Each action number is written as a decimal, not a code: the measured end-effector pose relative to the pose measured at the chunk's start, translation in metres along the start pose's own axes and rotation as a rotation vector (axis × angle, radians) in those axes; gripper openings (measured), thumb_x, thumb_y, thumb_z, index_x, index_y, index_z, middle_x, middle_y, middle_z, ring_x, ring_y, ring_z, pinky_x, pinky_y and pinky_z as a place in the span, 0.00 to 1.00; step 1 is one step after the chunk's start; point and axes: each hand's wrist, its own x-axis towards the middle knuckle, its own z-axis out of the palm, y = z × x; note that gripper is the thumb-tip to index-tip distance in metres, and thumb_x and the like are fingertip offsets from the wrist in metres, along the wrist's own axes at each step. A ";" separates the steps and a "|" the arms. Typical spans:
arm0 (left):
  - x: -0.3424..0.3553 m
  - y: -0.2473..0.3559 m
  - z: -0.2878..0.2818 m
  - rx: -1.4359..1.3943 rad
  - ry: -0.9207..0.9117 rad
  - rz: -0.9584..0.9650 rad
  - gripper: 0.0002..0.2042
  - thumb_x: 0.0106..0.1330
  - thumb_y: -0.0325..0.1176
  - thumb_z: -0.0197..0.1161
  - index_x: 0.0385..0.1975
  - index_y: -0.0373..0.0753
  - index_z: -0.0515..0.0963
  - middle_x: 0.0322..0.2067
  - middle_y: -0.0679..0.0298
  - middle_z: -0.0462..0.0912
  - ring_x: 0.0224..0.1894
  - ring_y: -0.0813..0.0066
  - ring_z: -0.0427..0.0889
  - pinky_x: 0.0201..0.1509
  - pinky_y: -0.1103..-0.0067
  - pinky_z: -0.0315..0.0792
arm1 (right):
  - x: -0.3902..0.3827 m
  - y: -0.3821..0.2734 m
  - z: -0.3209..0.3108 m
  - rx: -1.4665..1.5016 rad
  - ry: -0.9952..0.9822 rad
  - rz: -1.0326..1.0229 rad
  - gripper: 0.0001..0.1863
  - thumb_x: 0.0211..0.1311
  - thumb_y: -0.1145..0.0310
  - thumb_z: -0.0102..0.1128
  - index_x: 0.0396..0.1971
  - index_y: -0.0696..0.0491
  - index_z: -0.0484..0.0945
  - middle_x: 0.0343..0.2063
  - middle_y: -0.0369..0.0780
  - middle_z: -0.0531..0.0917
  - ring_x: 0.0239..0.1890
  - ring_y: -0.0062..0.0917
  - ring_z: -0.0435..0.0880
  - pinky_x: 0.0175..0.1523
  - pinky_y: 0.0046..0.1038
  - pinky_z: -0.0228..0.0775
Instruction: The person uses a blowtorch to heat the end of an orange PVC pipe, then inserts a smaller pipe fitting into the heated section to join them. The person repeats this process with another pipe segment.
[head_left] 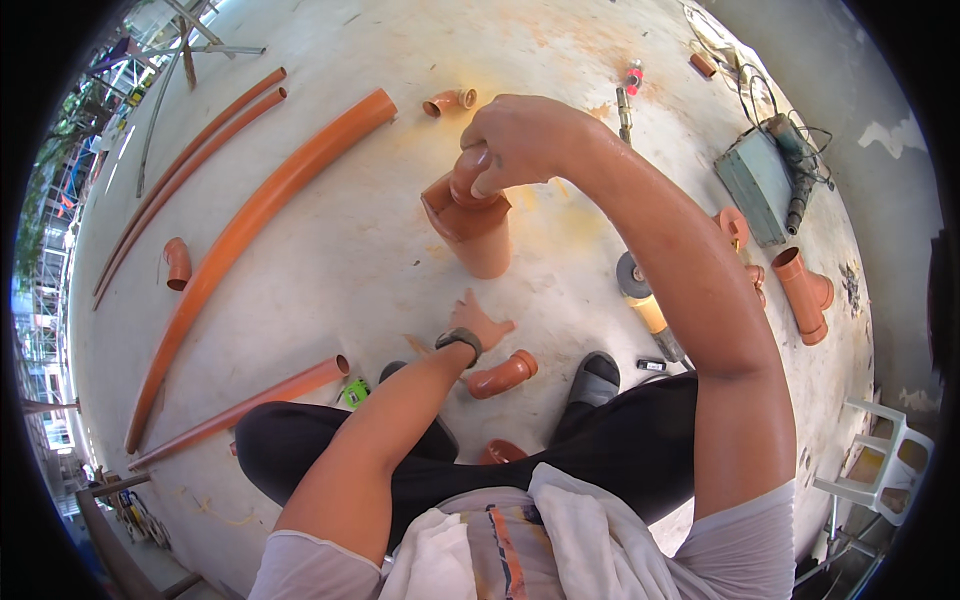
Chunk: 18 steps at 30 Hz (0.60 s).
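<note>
My right hand (505, 145) is closed around a short, rounded orange pipe fitting (468, 180), held at the open top of a wider orange pipe piece (485, 250). That wider piece has an angular cut rim; my hand hides part of the joint. My left hand (480, 322), fingers spread and holding nothing, is just on the near side of the wider piece. Close to its wrist lies an orange pipe elbow (503, 375). An angle grinder (647, 305) with a dark disc rests on the floor beside my right forearm.
Long orange pipes (265, 205) lie to the left. A second elbow (177, 263) and another fitting (449, 102) are on the floor. At right are a branch fitting (800, 295), a grey-green case (750, 190) with a corded power tool, and a white plastic chair (885, 460).
</note>
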 end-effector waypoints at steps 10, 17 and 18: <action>0.043 0.009 0.004 -0.541 0.545 0.190 0.74 0.38 0.49 0.92 0.80 0.26 0.44 0.77 0.37 0.58 0.78 0.41 0.61 0.82 0.60 0.60 | 0.000 0.009 -0.001 -0.019 0.016 -0.014 0.18 0.48 0.56 0.71 0.32 0.56 0.85 0.26 0.49 0.86 0.33 0.47 0.86 0.40 0.44 0.77; 0.064 0.017 0.008 -0.930 0.528 0.224 0.71 0.38 0.42 0.93 0.80 0.30 0.47 0.74 0.43 0.64 0.77 0.52 0.66 0.80 0.61 0.64 | 0.004 0.001 -0.004 -0.059 0.002 -0.047 0.14 0.50 0.59 0.70 0.30 0.54 0.86 0.25 0.46 0.86 0.33 0.46 0.87 0.39 0.44 0.79; 0.060 0.030 -0.001 -1.036 0.476 0.295 0.69 0.39 0.42 0.93 0.80 0.31 0.48 0.74 0.45 0.65 0.76 0.53 0.68 0.79 0.61 0.66 | -0.001 0.010 0.000 -0.053 0.010 -0.030 0.14 0.50 0.59 0.70 0.31 0.54 0.86 0.25 0.46 0.86 0.33 0.46 0.86 0.39 0.44 0.79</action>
